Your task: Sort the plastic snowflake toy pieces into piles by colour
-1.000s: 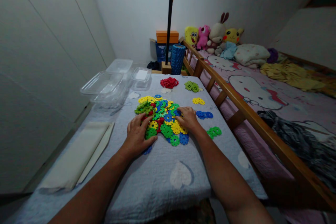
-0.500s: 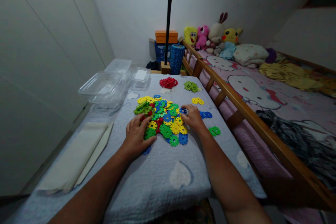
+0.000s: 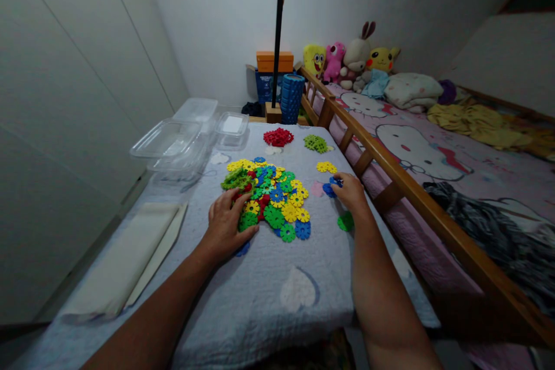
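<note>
A heap of mixed yellow, green, blue and red notched plastic discs (image 3: 277, 196) lies mid-table. My left hand (image 3: 228, 214) rests spread against the heap's left edge, its fingertips beside lime green pieces (image 3: 237, 178). To the right of the heap, my right hand (image 3: 350, 193) pinches a blue notched disc (image 3: 335, 181) over other blue discs (image 3: 328, 189); the fingers partly hide them. Just beyond that hand sit a few yellow discs (image 3: 326, 167). Green discs (image 3: 346, 221) lie nearer me, partly covered by my right wrist.
At the table's far end are a red pile (image 3: 278, 137) and a lime green pile (image 3: 316, 143). Clear plastic containers (image 3: 169, 141) stand at left, behind a folded cloth (image 3: 130, 254). A wooden bed rail (image 3: 390, 176) borders the right side. A black pole (image 3: 278, 29) rises at the back.
My right hand has moved right, from the heap's edge to the separate blue discs, carrying a blue disc. The left hand has stayed put.
</note>
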`<action>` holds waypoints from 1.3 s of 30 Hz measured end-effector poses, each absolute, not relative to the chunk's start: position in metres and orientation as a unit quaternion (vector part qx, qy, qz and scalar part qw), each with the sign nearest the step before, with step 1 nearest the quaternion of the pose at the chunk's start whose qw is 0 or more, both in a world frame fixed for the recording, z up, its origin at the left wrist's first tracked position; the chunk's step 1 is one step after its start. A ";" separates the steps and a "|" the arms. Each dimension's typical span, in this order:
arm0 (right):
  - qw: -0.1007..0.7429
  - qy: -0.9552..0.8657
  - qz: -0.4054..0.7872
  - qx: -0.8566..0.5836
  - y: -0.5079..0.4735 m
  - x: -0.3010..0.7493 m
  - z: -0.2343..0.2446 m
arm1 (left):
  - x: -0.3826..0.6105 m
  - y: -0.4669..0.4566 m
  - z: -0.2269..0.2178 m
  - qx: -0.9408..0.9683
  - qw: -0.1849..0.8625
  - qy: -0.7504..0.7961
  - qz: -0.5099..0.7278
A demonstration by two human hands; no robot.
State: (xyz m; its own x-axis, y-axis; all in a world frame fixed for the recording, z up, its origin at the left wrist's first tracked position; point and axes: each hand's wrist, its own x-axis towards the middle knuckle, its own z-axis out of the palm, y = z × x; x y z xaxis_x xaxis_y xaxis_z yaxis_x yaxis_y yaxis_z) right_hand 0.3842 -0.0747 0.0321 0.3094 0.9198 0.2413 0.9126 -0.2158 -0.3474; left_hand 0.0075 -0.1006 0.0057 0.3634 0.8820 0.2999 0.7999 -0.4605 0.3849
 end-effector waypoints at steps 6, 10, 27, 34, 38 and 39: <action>0.146 -0.567 0.013 -0.811 -0.079 0.386 0.038 | 0.008 -0.101 0.007 0.820 0.089 0.515 0.234; 0.125 -0.563 0.009 -0.817 -0.080 0.386 0.034 | 0.008 -0.101 0.007 0.818 0.091 0.516 0.237; 0.146 -0.750 0.098 -0.638 -0.071 0.326 0.027 | 0.008 -0.101 0.007 0.821 0.094 0.510 0.241; 0.142 -0.755 0.111 -0.630 -0.071 0.323 0.028 | 0.008 -0.101 0.007 0.817 0.101 0.513 0.243; 0.135 -0.757 0.106 -0.631 -0.070 0.321 0.026 | 0.008 -0.101 0.007 0.817 0.101 0.512 0.243; 0.131 -0.756 0.102 -0.633 -0.069 0.320 0.025 | 0.008 -0.101 0.007 0.818 0.099 0.512 0.244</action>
State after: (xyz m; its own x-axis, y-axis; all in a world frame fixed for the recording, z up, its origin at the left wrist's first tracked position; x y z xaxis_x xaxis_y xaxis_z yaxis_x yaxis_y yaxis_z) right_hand 0.3199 -0.0692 0.0249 -0.1643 0.9841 0.0679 0.9307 0.1774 -0.3199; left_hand 0.0078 -0.1008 0.0067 0.3577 0.8852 0.2974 0.7884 -0.4569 0.4118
